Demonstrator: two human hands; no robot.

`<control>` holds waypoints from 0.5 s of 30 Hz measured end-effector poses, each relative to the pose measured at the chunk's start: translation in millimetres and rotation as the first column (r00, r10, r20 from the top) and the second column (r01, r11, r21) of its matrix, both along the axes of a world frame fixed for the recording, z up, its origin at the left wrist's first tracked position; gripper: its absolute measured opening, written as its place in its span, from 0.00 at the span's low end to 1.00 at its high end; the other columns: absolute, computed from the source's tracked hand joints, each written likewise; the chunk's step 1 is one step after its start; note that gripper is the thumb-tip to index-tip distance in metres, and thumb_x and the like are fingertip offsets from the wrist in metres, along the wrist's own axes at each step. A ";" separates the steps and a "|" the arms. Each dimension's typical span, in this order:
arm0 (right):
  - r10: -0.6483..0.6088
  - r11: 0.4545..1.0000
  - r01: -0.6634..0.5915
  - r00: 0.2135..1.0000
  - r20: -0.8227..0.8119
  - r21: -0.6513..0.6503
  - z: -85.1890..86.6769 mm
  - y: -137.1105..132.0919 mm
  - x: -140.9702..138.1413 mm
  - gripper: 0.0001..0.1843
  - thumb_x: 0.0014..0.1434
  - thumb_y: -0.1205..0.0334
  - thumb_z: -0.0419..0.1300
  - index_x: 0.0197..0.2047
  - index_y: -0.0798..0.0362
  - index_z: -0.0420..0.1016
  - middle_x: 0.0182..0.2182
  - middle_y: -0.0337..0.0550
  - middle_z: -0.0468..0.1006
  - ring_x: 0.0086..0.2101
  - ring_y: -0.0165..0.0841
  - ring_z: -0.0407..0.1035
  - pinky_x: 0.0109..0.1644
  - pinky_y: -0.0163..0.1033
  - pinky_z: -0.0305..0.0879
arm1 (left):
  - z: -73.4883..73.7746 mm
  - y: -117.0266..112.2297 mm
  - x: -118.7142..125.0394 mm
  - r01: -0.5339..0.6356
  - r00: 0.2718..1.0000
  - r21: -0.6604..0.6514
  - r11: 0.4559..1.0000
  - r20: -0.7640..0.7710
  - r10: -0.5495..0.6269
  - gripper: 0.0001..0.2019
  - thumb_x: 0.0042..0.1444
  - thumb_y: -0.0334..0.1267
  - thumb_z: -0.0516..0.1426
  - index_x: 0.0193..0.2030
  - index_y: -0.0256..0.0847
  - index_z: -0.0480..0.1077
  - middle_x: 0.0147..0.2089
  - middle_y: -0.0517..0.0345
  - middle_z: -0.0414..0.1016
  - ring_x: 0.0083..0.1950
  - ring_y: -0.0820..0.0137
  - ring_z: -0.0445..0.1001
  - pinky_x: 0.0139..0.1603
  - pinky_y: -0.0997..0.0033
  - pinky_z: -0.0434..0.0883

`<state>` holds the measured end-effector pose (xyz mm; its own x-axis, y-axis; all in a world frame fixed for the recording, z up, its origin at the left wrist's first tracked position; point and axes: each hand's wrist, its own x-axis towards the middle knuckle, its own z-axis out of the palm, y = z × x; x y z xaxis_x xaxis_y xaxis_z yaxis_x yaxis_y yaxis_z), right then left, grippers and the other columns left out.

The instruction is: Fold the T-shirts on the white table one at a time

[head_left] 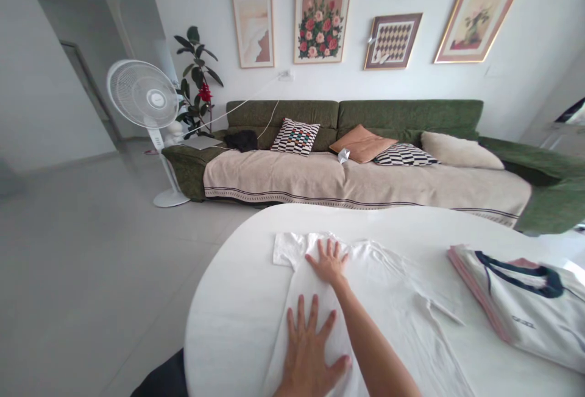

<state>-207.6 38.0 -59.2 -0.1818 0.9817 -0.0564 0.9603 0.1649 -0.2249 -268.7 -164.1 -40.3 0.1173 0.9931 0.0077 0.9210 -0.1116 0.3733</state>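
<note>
A white T-shirt (388, 305) lies spread out on the white round-edged table (228, 299). Its left sleeve is flat, while wrinkles run through the right side and the other sleeve. My right hand (329, 263) rests palm down on the upper part of the shirt near the collar, fingers spread. Closer to me, my left hand (308, 348) presses flat on the shirt's left side, its fingers also spread. Neither hand holds anything. My right forearm covers part of the shirt's middle, and the shirt's lower end runs out of the picture.
Folded clothes (525, 299), a light grey top with a dark collar above something pink, lie at the table's right. Behind the table stands a green sofa (292, 117) with several cushions. A white standing fan (144, 95) and a plant (196, 80) are at the left.
</note>
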 end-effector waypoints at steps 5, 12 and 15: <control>0.048 0.998 -0.050 0.998 -0.040 -0.031 18.6 -16.1 6.9 0.40 0.56 0.36 0.35 0.65 0.50 0.35 0.64 0.50 0.33 0.61 0.46 0.25 0.56 0.64 0.31 | -6.7 0.8 3.5 -0.059 0.998 0.054 0.997 -0.008 0.060 0.37 0.47 0.64 0.47 0.63 0.59 0.42 0.67 0.64 0.28 0.66 0.52 0.26 0.61 0.41 0.34; -0.114 0.986 0.110 0.993 0.024 0.128 1.1 -130.6 110.2 0.35 0.58 0.43 0.36 0.65 0.50 0.34 0.64 0.45 0.34 0.62 0.41 0.26 0.57 0.64 0.37 | 3.5 -1.3 5.0 -0.046 0.997 0.060 0.997 -0.057 0.050 0.36 0.48 0.63 0.46 0.63 0.56 0.45 0.68 0.59 0.35 0.66 0.51 0.30 0.61 0.43 0.35; -0.231 0.970 0.222 0.969 0.090 0.096 -11.3 -180.6 167.6 0.35 0.59 0.44 0.35 0.65 0.52 0.36 0.64 0.46 0.38 0.62 0.40 0.30 0.57 0.61 0.40 | 8.3 -3.9 7.2 -0.051 0.996 0.072 0.996 -0.074 0.056 0.36 0.48 0.62 0.48 0.63 0.54 0.46 0.68 0.58 0.38 0.66 0.50 0.32 0.61 0.44 0.34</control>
